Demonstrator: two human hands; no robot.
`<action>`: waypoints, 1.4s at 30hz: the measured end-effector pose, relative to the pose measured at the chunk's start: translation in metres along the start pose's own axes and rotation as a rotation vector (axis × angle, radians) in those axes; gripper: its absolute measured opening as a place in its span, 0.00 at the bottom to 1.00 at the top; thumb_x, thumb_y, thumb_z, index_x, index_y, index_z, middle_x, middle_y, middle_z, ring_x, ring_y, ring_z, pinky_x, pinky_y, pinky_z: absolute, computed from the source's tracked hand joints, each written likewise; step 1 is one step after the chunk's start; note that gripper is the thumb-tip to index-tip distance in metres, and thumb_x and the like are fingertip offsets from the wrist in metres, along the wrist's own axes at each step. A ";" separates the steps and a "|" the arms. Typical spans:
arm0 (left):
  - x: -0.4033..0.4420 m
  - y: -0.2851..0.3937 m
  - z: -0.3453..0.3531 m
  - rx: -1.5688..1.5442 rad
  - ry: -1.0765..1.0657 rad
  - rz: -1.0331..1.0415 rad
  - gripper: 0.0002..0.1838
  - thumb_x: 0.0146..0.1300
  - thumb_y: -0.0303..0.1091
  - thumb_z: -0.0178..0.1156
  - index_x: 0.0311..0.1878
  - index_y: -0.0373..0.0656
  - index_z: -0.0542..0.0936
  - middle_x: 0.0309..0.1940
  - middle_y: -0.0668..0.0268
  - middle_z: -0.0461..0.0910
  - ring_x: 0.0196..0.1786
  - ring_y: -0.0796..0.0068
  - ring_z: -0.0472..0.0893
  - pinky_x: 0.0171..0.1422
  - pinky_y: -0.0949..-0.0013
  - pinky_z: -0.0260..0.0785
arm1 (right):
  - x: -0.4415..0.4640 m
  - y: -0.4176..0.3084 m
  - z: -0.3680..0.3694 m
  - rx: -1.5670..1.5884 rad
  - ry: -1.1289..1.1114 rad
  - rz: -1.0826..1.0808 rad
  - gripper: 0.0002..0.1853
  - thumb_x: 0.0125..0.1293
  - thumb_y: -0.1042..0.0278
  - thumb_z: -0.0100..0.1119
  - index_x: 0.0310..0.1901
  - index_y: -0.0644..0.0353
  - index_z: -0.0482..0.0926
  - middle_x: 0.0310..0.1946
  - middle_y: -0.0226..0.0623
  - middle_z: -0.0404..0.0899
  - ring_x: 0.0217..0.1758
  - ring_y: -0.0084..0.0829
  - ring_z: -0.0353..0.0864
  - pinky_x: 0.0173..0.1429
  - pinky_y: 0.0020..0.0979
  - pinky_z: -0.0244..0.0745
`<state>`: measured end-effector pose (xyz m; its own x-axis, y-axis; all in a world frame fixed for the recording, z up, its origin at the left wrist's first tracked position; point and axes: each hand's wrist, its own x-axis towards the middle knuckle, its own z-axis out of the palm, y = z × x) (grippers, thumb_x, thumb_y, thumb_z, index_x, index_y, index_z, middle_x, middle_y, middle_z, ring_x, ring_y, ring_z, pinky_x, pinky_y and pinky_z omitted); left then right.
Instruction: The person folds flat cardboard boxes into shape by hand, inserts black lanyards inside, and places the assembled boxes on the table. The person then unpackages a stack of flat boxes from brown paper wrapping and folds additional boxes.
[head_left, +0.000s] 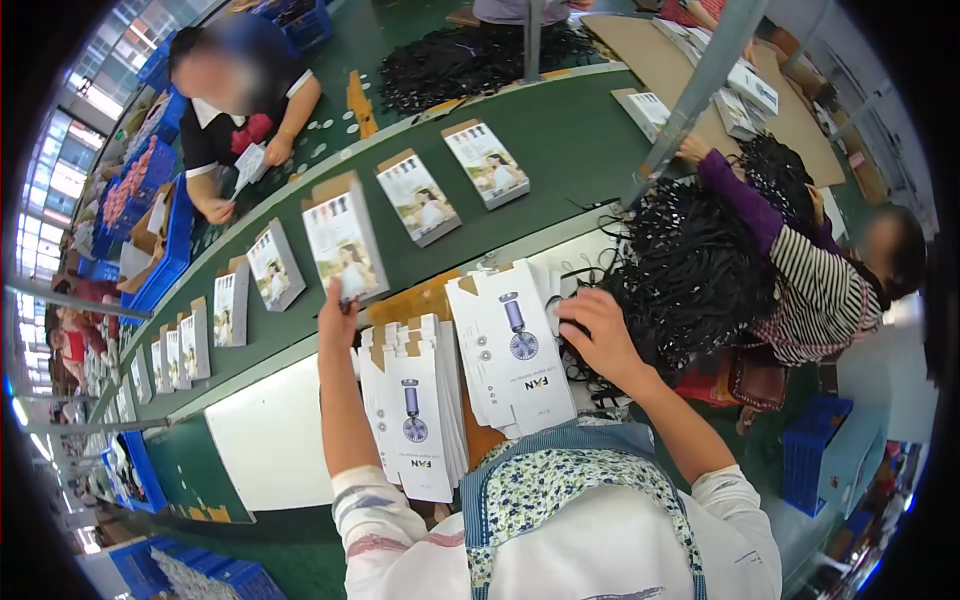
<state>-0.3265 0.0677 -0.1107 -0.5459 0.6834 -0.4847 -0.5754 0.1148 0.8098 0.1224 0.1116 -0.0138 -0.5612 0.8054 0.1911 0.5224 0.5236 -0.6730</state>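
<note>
My left hand [338, 312] grips the lower corner of a white printed carton [345, 245] whose brown top flap stands up. That carton rests on or just above the green conveyor belt [390, 262]; I cannot tell which. My right hand [603, 335] is curled at the right edge of a stack of flat fan cartons [515, 350]. At its fingertips is a small pale and dark item [553, 306], too small to name. To the left lies a second stack of flat fan cartons [412, 425]. Black straps [690, 285] are heaped beyond my right hand.
Several upright cartons [415, 197] line the belt. Across it, a person [245, 120] holds a white leaflet [250, 170]. At right, a person in striped sleeves [810, 270] reaches over the straps. A metal post [690, 110] rises beside the belt. Blue crates [815, 440] stand around.
</note>
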 end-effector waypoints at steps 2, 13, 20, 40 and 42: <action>0.058 -0.021 -0.041 0.034 0.070 0.065 0.23 0.61 0.42 0.60 0.49 0.31 0.72 0.44 0.58 0.75 0.45 0.67 0.76 0.45 0.69 0.72 | -0.032 0.022 0.011 -0.025 -0.013 0.066 0.14 0.54 0.69 0.60 0.44 0.57 0.80 0.47 0.37 0.77 0.55 0.43 0.69 0.60 0.40 0.62; -0.127 -0.070 0.092 1.306 -0.280 0.648 0.32 0.57 0.34 0.60 0.62 0.31 0.62 0.62 0.44 0.61 0.66 0.46 0.59 0.68 0.58 0.53 | -0.052 0.022 0.058 0.180 0.015 0.211 0.19 0.58 0.70 0.57 0.52 0.64 0.74 0.46 0.41 0.73 0.45 0.37 0.74 0.50 0.30 0.69; -0.149 -0.155 0.115 1.281 -0.128 0.806 0.35 0.55 0.36 0.61 0.61 0.28 0.59 0.61 0.41 0.60 0.62 0.43 0.62 0.67 0.55 0.53 | -0.020 0.021 0.090 0.330 0.054 0.397 0.17 0.55 0.70 0.61 0.47 0.67 0.75 0.40 0.40 0.70 0.35 0.28 0.72 0.42 0.27 0.71; -0.171 -0.078 0.154 0.787 0.089 0.658 0.16 0.57 0.37 0.61 0.43 0.35 0.74 0.35 0.65 0.73 0.36 0.77 0.70 0.41 0.73 0.63 | -0.009 0.011 0.047 0.966 0.062 0.772 0.19 0.62 0.65 0.58 0.51 0.66 0.70 0.35 0.30 0.74 0.37 0.21 0.72 0.44 0.22 0.69; -0.198 -0.065 0.164 0.926 0.084 0.725 0.17 0.58 0.37 0.61 0.45 0.35 0.73 0.39 0.64 0.74 0.39 0.77 0.70 0.44 0.74 0.63 | -0.011 -0.003 0.033 1.043 0.139 0.738 0.19 0.64 0.64 0.57 0.52 0.66 0.69 0.37 0.30 0.74 0.39 0.21 0.72 0.46 0.22 0.69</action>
<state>-0.0811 0.0434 -0.0128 -0.6221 0.7582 0.1954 0.5283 0.2223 0.8194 0.1056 0.0919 -0.0371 -0.2505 0.8653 -0.4341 -0.1031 -0.4697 -0.8768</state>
